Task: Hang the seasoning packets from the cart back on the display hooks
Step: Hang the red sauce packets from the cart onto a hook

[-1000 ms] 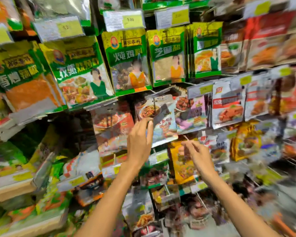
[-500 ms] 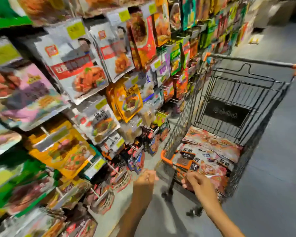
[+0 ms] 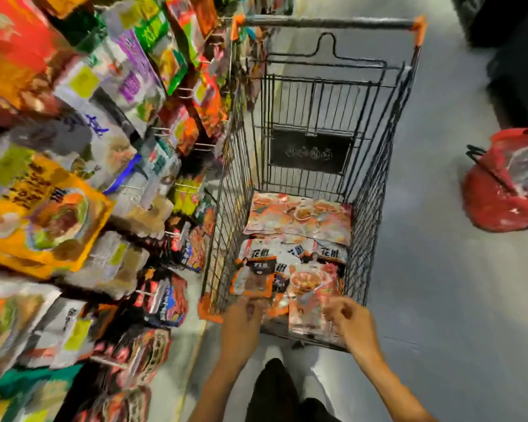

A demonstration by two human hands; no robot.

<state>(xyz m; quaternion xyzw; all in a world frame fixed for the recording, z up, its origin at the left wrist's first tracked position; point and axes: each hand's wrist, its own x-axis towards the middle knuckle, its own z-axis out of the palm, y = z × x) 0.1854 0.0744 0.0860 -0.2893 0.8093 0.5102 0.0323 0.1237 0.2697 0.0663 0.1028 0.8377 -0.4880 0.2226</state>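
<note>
Looking down into the cart (image 3: 375,208), we find the seasoning packets (image 3: 299,217) lying flat in overlapping layers on its floor, lower centre of the frame. Our left hand (image 3: 241,327) sits at the bottom edge of an orange-trimmed packet (image 3: 252,280) and our right hand (image 3: 352,322) is beside a red packet (image 3: 310,287), fingers curled. The blur won't let us say whether either hand has its packet pinched. These look like light, floppy, slick film pouches, so we'd take one by the stiffer sealed top, ready for the display hooks (image 3: 203,145) at centre left.
</note>
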